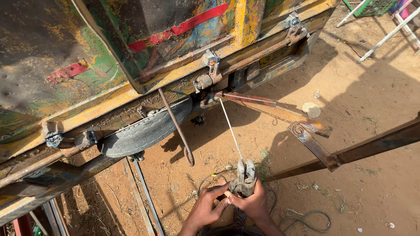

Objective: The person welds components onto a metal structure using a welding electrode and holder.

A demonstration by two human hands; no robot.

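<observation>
Both hands meet low in the head view over bare sandy ground [372,196]; the right hand [253,202] is wrapped closed around a welding electrode holder [245,177], its fingers [238,202] curled on the handle; the left hand [206,209] comes in from the side with fingertips pressed to the same handle, closed on it as a brace rather than a full grasp. A thin welding rod [231,131] runs up from the holder's clamp to a rusty bracket [253,101] under the painted, worn vehicle body [109,57]; the rod tip looks to be touching or just beside the joint there, though the view is too small to be sure. A tyre piece used as a mudguard [144,131] sits left of the joint; a bent rebar hook [179,131] hangs between them; a rusty scroll-ended bar [310,140] and a dark cable [302,220] lie near on the ground. Judged from this, doing the step well means keeping the two-handed hold steady, rod angle fixed toward the joint, tip close to the metal, cable clear of the wrists, body kept back from the sparks.
</observation>
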